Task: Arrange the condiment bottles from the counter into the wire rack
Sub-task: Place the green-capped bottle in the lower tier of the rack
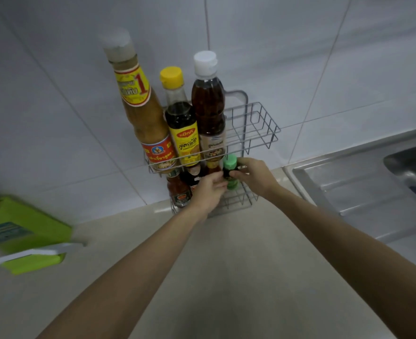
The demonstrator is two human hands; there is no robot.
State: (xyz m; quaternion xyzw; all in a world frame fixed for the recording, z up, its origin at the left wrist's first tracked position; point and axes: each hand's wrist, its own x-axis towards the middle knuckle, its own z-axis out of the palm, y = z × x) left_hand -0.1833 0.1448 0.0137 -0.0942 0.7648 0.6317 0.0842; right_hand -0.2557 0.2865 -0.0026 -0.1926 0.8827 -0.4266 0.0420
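A grey two-tier wire rack [263, 123] stands against the tiled wall. Its upper tier holds three tall bottles: a tan sauce bottle [140, 113], a dark sauce bottle with a yellow cap [181, 123] and a brown sauce bottle with a white cap [208, 106]. Small bottles stand in the lower tier, among them a red chilli sauce bottle [177, 189]. A small dark bottle with a green cap [230, 167] sits at the lower tier's right part. My right hand [253, 176] grips it from the right, and my left hand [209, 192] pinches it from the left.
A green box [23, 231] lies on the beige counter [226, 265] at the left. A steel sink with a ribbed drainboard [363, 182] fills the right side. The right half of the rack's upper tier holds nothing.
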